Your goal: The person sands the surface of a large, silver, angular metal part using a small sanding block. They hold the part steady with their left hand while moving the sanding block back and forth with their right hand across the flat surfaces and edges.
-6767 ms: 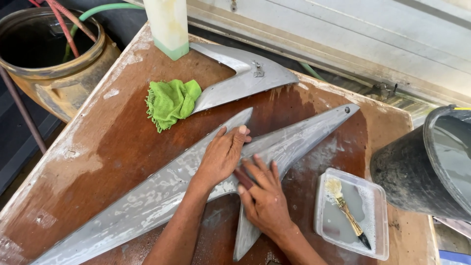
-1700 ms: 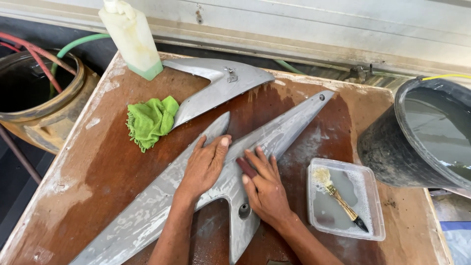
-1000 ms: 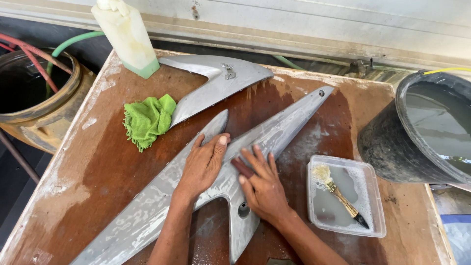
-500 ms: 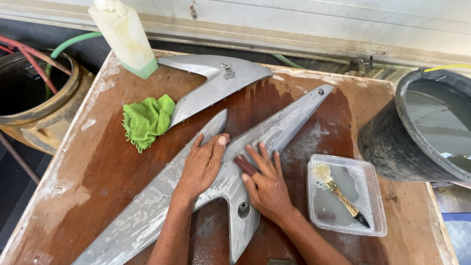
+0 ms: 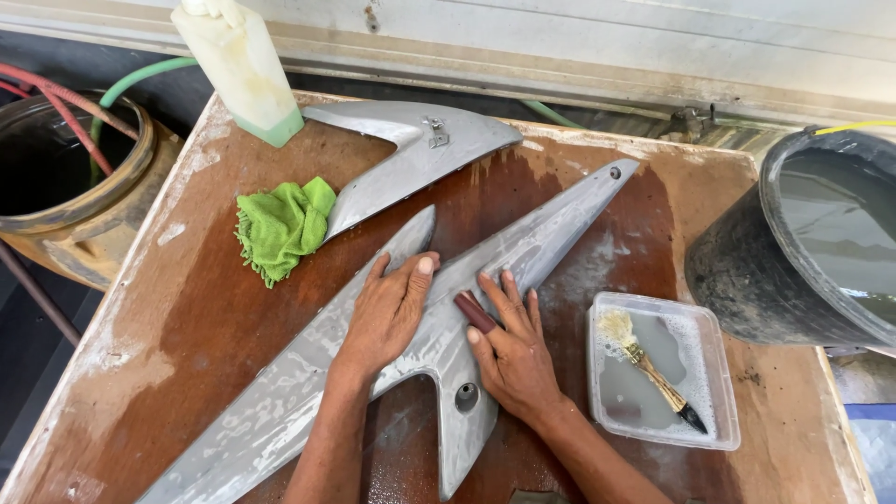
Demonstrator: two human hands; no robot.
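Where the wet brown counter lies nearest, the long grey panel rests flat across it. Left hand, fingers spread open, presses the panel; right hand pins a dark red sanding block against it. Beyond sit a clear tray, green cloth, black bucket and metal wall. Since half a second earlier, the right hand has shifted slightly rightward.
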